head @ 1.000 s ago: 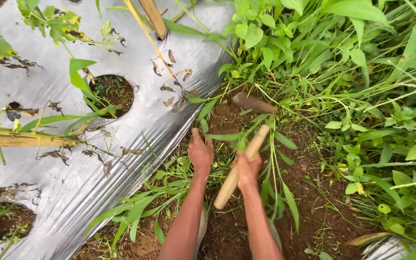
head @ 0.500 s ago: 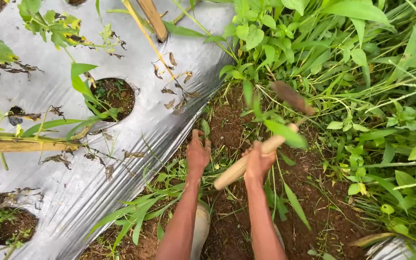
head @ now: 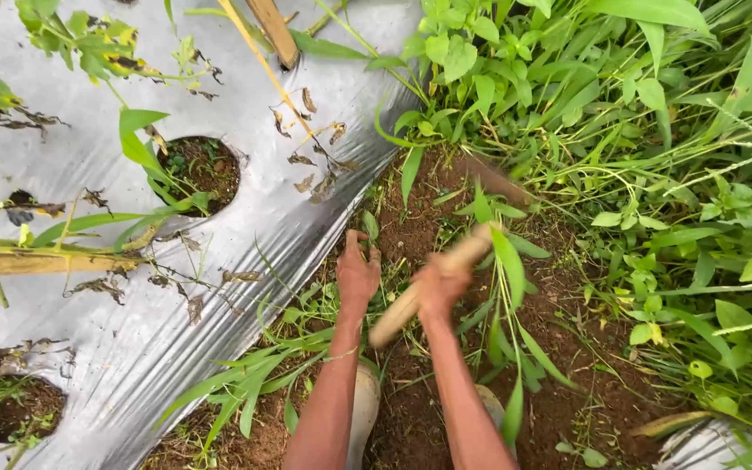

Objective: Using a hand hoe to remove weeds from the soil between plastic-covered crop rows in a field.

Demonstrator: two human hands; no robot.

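**Head view: two hands and a wooden-handled tool in a weeded furrow**

Silver plastic mulch sheet (head: pixel 245 235) covers the ground to the left of both hands, pierced by round planting holes (head: pixel 202 170) showing dark soil. Dense green weeds (head: pixel 654 148) fill the area to the right of the right hand and beyond it. Bare brown soil (head: pixel 428 218) lies under and ahead of the hands. Right hand (head: pixel 439 285) is closed in a fist around the pale wooden handle (head: pixel 428 283), which slants from near the wrist up and away to the right; the tool's dark head (head: pixel 493 178) is motion-blurred, just above the soil ahead. Left hand (head: pixel 358 271) is open, fingers spread, resting on the soil just beside the right hand, holding nothing.
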